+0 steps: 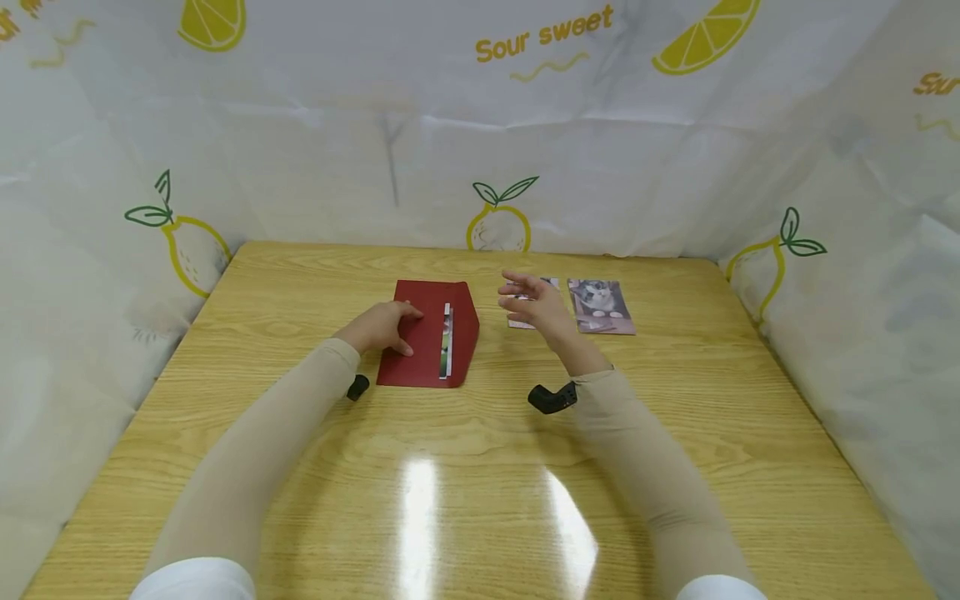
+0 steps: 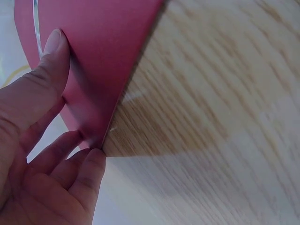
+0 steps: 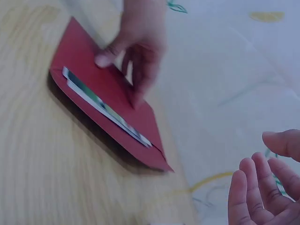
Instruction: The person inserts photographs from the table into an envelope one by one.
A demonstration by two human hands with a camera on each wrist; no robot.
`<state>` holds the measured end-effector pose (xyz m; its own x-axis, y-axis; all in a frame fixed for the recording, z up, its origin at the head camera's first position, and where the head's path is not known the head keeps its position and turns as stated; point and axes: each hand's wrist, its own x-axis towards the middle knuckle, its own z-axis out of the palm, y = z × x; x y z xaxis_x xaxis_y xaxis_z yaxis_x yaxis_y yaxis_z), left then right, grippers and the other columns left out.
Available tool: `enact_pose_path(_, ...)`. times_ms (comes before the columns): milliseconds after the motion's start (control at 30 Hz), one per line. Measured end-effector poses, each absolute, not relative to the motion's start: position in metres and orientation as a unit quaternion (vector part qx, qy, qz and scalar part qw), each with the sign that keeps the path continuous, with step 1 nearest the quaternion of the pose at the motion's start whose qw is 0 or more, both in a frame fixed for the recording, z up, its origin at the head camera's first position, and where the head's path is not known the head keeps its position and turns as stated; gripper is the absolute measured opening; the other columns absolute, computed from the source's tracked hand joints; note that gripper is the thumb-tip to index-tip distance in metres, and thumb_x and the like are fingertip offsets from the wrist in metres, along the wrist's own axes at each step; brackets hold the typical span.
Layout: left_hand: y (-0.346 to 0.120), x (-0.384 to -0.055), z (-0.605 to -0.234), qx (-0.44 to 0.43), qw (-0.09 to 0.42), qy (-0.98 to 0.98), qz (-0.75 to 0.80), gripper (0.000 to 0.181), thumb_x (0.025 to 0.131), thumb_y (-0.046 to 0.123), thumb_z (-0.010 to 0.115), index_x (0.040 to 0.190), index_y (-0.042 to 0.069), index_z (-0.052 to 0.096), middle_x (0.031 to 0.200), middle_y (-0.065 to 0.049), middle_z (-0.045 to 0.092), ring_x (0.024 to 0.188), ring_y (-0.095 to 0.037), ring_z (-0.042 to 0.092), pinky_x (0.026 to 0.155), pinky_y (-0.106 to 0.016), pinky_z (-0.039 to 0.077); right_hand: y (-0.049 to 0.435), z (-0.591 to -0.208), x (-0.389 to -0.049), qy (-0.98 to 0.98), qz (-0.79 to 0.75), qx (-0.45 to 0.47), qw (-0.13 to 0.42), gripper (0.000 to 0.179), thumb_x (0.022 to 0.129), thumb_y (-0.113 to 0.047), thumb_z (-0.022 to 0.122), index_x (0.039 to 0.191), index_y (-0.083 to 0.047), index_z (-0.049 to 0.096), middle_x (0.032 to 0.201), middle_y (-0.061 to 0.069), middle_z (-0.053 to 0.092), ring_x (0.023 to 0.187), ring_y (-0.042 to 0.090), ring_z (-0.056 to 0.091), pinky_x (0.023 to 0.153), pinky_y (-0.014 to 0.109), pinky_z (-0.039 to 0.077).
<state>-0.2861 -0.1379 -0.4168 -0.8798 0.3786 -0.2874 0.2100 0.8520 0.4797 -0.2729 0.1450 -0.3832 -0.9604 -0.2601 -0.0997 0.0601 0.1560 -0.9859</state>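
Observation:
A red envelope (image 1: 422, 342) lies on the table with its flap open toward the right. Printed cards or photos (image 1: 446, 342) peek out of its slit. My left hand (image 1: 382, 326) rests over the envelope's left side, thumb and fingers spread apart; the left wrist view shows the thumb on the red paper and other fingertips at its edge and corner. To the right, my right hand (image 1: 538, 306) hovers with relaxed fingers and a bare palm. It partly covers a photo (image 1: 517, 322) lying behind it. In the right wrist view, its fingers (image 3: 262, 187) hold nothing.
A cat photo (image 1: 602, 307) lies flat right of my right hand. Black wrist devices (image 1: 551, 399) show below both hands. Lemon-printed white sheeting (image 1: 337, 167) rises behind the wooden table (image 1: 487, 467) and at both sides.

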Motion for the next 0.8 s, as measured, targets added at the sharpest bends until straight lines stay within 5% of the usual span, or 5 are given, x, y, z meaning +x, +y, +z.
enact_pose_path(267, -0.139, -0.286, -0.417, 0.153, 0.188, 0.944, 0.225, 0.068, 0.081, 0.012, 0.079, 0.142, 0.006, 0.049, 0.155, -0.017, 0.033, 0.145, -0.034, 0.027, 0.114, -0.044, 0.035, 0.200, -0.381, -0.277, 0.735, -0.672, -0.042, 0.074, 0.052, 0.097, -0.015, 0.059, 0.146, -0.010, 0.041, 0.116, -0.002, 0.057, 0.110, 0.013, 0.056, 0.105, 0.042, 0.045)
enact_pose_path(467, -0.139, -0.285, -0.417, 0.155, 0.188, 0.944, 0.223, 0.068, 0.081, 0.012, 0.078, 0.142, 0.006, 0.048, 0.155, -0.018, 0.033, 0.145, -0.035, 0.027, 0.114, -0.045, 0.034, 0.243, -0.385, -0.282, 0.718, -0.695, -0.024, 0.041, 0.046, 0.097, -0.014, 0.059, 0.141, -0.011, 0.045, 0.112, -0.005, 0.057, 0.106, 0.010, 0.057, 0.087, 0.022, 0.053)
enact_pose_path(800, -0.137, -0.284, -0.415, 0.154, 0.189, 0.944, 0.221, 0.067, 0.082, 0.012, 0.078, 0.142, 0.006, 0.049, 0.153, -0.018, 0.036, 0.143, -0.036, 0.030, 0.113, -0.045, 0.036, 0.302, -0.397, -0.284, 0.699, -0.714, 0.043, 0.031, 0.027, 0.097, -0.006, 0.056, 0.118, -0.022, 0.052, 0.099, -0.013, 0.060, 0.090, -0.002, 0.060, 0.077, 0.013, 0.051)
